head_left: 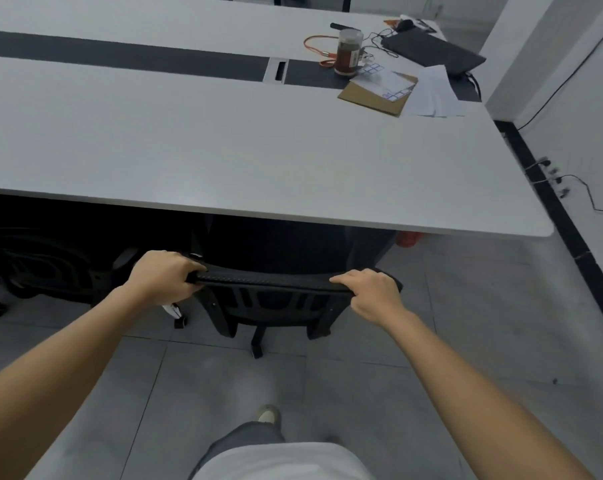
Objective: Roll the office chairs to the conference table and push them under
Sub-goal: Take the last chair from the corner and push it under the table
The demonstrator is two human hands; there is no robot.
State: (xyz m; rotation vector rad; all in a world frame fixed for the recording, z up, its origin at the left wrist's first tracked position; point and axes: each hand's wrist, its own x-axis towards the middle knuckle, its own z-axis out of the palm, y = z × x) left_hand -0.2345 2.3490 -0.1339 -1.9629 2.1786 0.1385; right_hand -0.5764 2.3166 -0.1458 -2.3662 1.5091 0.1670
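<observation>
A black mesh-backed office chair (269, 299) stands at the near edge of the long white conference table (258, 161), its seat hidden in the dark under the tabletop. My left hand (165, 275) grips the left end of the backrest's top rail. My right hand (373, 292) grips the right end of the same rail. One black caster of the chair shows on the grey floor tiles below the backrest.
A second black chair (40, 268) with white-tipped legs sits under the table to the left. A jar (348, 51), papers (428, 95), a cardboard envelope, cables and a laptop (431, 50) lie at the table's far right. A wall with a black baseboard runs along the right.
</observation>
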